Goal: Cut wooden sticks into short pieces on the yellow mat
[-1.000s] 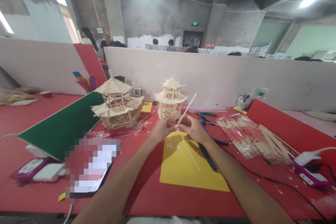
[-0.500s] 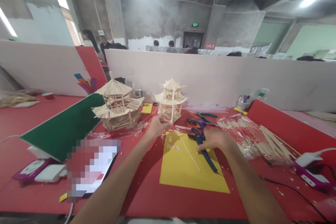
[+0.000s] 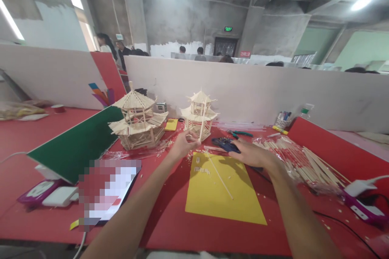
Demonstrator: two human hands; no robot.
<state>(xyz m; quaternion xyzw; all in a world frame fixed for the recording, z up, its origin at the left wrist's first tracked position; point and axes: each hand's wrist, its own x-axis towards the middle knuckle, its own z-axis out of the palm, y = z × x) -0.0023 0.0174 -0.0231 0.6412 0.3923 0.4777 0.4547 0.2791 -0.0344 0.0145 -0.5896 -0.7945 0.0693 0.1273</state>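
Observation:
My left hand [image 3: 183, 144] pinches a thin wooden stick [image 3: 201, 128] that stands nearly upright in front of the small stick pagoda [image 3: 199, 113]. My right hand [image 3: 251, 154] is wrapped round a dark blue glue gun [image 3: 225, 144], lifted just above the red table near the top edge of the yellow sheet [image 3: 225, 194]. Another long stick [image 3: 219, 177] and some short cut pieces [image 3: 201, 168] lie on the yellow sheet.
A larger stick pagoda [image 3: 137, 121] stands left beside a green board [image 3: 74, 143]. Bagged chopsticks [image 3: 299, 162] lie right, green-handled pliers [image 3: 240, 133] behind the hands, a power strip [image 3: 364, 206] with cable far right, a blurred flat object [image 3: 106, 188] front left. White partitions [image 3: 267, 89] close the back.
My right hand left the stick, reached right to the glue gun on the table, grasped it and lifted it toward the stick. The left hand turned the stick upright.

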